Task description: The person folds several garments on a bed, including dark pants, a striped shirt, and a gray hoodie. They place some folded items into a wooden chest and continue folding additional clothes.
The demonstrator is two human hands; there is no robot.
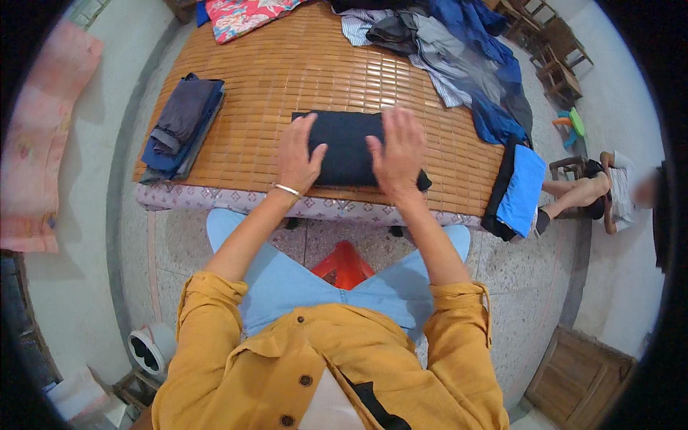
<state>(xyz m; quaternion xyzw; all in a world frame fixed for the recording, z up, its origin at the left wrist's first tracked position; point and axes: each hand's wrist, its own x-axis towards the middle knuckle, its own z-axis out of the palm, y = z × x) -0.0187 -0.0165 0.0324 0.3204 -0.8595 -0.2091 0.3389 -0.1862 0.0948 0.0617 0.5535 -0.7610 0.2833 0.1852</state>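
Note:
A black garment (344, 147), folded into a flat rectangle, lies on the bamboo mat (261, 86) near the bed's front edge. On its left side rests my left hand (297, 154), fingers stretched out and thumb over the cloth. My right hand (399, 152) lies on its right side, also with fingers extended. A small dark bit of the cloth sticks out beside my right wrist. Neither hand grips anything; the garment's outer edges are partly covered by my hands.
Folded dark clothes (183, 129) are stacked at the mat's left. Blue and black folded clothes (517, 190) sit at the right corner. Loose clothes (444, 50) heap at the far right, a floral cloth (247, 16) far left. A red stool (344, 264) is beneath me; a person (602, 190) sits at right.

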